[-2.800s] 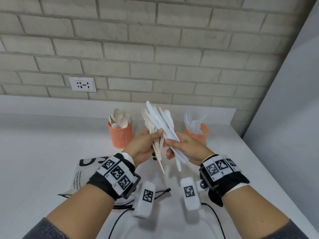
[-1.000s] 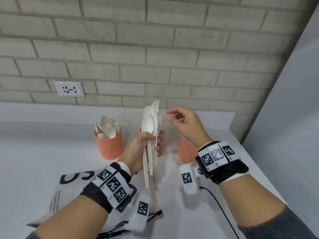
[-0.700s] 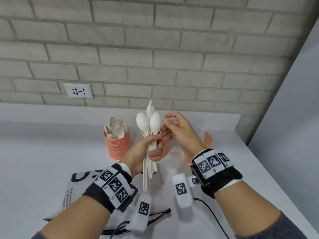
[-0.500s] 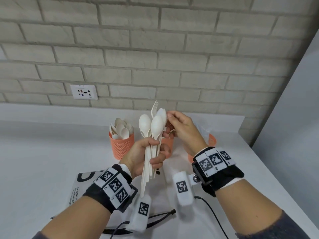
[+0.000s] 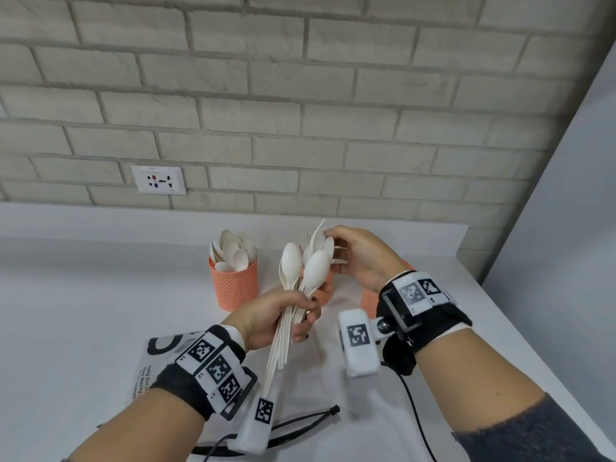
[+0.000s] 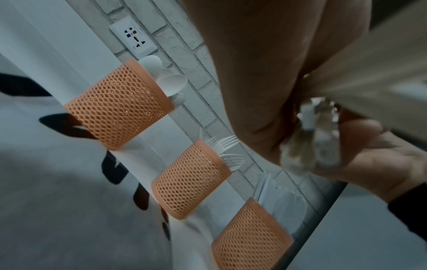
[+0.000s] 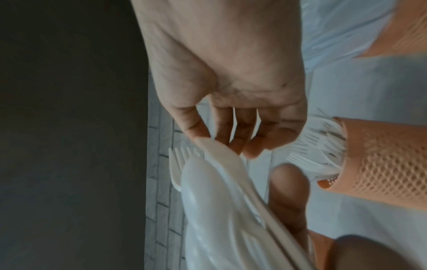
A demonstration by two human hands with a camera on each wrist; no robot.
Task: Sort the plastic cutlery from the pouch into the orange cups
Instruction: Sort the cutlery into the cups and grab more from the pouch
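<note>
One cutlery bundle point(image 5: 290, 265), one pouch point(image 5: 159, 360) lettered "Hang Out"

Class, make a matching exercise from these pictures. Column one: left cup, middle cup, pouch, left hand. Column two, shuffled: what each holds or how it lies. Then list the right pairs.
1. left cup
2. middle cup
3. pouch
4. left hand

A. grips a cutlery bundle
B. lies flat on the table
C. holds forks
D. holds spoons

Pairs: 1-D, 2-C, 3-B, 4-A.
</note>
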